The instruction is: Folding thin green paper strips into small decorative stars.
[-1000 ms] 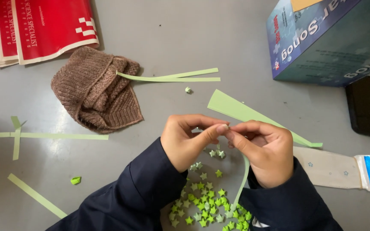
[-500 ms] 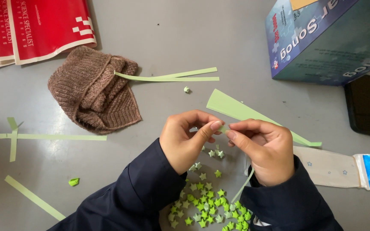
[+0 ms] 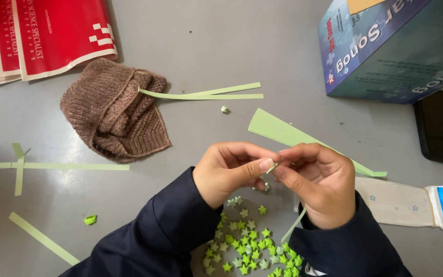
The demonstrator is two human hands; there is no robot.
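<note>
Head view: green paper strip [image 3: 272,167] between left hand [image 3: 230,172] and right hand [image 3: 318,183] fingertips.

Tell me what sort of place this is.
Probably a desk or craft table at home or in a classroom. On the grey tabletop lie a pile of small green paper stars and loose green paper strips, and both hands pinch one strip between them.

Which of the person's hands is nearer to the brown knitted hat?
Left. The left hand is just right of and below the brown knitted hat; the right hand lies farther right, beyond it.
</note>
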